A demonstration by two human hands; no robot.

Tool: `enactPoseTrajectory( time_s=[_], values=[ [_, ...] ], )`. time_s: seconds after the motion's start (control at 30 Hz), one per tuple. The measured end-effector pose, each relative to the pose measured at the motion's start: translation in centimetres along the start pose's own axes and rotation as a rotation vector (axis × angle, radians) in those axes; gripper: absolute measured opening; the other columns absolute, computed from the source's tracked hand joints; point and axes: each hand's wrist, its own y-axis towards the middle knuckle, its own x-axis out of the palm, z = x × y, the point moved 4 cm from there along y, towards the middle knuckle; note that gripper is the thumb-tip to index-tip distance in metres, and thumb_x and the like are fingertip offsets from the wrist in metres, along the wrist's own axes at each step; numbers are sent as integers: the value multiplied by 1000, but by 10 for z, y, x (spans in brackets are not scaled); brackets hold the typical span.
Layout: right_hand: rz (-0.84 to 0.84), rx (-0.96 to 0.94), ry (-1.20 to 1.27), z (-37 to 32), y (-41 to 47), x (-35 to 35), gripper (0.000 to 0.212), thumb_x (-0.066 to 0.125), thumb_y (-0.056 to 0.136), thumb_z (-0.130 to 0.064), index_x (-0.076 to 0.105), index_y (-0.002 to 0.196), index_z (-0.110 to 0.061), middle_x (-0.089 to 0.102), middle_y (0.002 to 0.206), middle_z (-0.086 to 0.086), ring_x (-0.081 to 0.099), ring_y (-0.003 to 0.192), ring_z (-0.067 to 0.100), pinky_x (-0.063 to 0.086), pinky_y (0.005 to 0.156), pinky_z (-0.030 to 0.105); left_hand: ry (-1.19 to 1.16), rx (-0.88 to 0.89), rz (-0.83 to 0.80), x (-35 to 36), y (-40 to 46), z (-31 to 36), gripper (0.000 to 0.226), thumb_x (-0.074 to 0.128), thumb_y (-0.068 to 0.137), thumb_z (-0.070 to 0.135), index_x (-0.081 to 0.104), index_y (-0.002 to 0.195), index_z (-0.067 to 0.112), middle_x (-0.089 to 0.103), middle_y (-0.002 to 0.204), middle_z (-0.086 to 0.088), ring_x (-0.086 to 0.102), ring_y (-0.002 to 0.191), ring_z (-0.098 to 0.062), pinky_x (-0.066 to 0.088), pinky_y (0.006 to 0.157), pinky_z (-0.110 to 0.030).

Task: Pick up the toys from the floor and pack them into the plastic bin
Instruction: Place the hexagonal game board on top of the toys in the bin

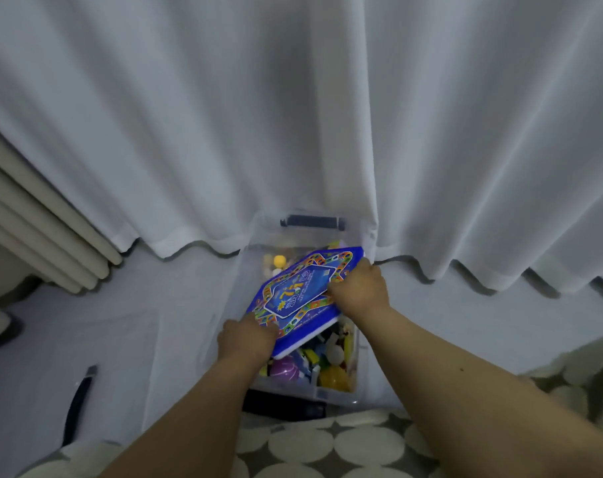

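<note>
A clear plastic bin (353, 395) with dark handles stands on the floor against the curtain, holding several small toys: a purple ball, a yellow piece, pale balls at the far end. A flat blue game box (302, 291) with a colourful border lies tilted across the bin's top. My left hand (246, 338) grips the box's near left corner. My right hand (360, 288) grips its right edge, fingers curled over it. Toys under the box are partly hidden.
A white curtain (293, 132) hangs right behind the bin. A clear lid (114, 357) with a dark handle lies on the floor to the left. A radiator (41, 219) is at the far left. A rug with pale circles (327, 446) lies under my arms.
</note>
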Motion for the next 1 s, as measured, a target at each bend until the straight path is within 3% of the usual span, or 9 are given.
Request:
enactPoseTrajectory(
  time_s=[0.03, 0.1, 0.23, 0.37, 0.63, 0.73, 0.8, 0.87, 1.0],
  values=[
    [41, -77, -174, -4, 2, 1, 71, 70, 74, -37, 38, 130, -8, 46, 129, 12, 45, 120, 29, 43, 96, 36, 71, 40, 22, -1, 4, 3, 58, 55, 82, 50, 49, 130, 18, 48, 126, -19, 46, 118, -34, 37, 99, -33],
    [-14, -164, -261, -8, 8, 12, 86, 69, 71, -48, 30, 140, -11, 34, 140, 12, 32, 130, 30, 38, 104, 38, 83, 100, -12, 1, 15, 11, 65, 55, 84, 52, 39, 140, 21, 42, 134, -16, 39, 126, -32, 32, 105, -36],
    [-163, -264, -518, 3, 21, 40, 93, 44, 72, -75, 28, 145, -20, 24, 154, 6, 11, 145, 29, 13, 119, 47, 217, 208, -187, 30, 38, 23, 84, 35, 81, 73, 17, 151, 30, 18, 156, -13, 16, 143, -34, 19, 117, -45],
    [-233, -352, -760, 9, 25, 55, 86, 36, 84, -71, 14, 151, -21, 7, 159, 8, -1, 147, 26, -1, 117, 51, 111, 190, -284, 51, 49, 21, 73, 44, 90, 56, 11, 151, 35, 9, 158, -11, 11, 144, -36, 19, 116, -51],
    [-350, -346, -930, 16, 38, 86, 81, 22, 91, -66, -6, 151, -19, -11, 159, 11, -15, 146, 29, -11, 116, 48, 266, 220, -266, 69, 71, 10, 75, 42, 90, 53, 2, 151, 36, 1, 160, -7, 4, 146, -33, 15, 117, -50],
    [-361, -338, -924, 14, 37, 84, 82, 22, 91, -67, -5, 151, -19, -9, 159, 11, -14, 146, 29, -9, 116, 49, 344, 231, -358, 58, 74, 15, 74, 39, 92, 56, 4, 152, 31, 6, 160, -9, 9, 146, -33, 19, 116, -48],
    [-336, -343, -906, 9, 37, 77, 83, 25, 90, -68, 0, 152, -19, -4, 160, 10, -9, 147, 28, -8, 117, 50, 277, 249, -375, 31, 76, 21, 71, 42, 93, 55, 16, 152, 23, 21, 157, -9, 25, 142, -29, 30, 113, -42],
    [-318, -363, -883, 0, 33, 73, 82, 29, 90, -67, 8, 152, -18, 2, 160, 9, -4, 147, 27, -5, 117, 49, 227, 305, -296, -10, 79, 22, 58, 49, 94, 46, 37, 143, 18, 44, 145, -7, 45, 129, -24, 39, 104, -33],
    [-245, -442, -786, -28, 14, 77, 74, 35, 91, -60, 23, 148, -15, 15, 158, 8, 6, 147, 25, 1, 118, 47, 262, 279, -124, -105, 84, -2, 52, 51, 94, 43, 46, 137, 16, 51, 138, -8, 49, 125, -25, 37, 101, -27]
  ],
)
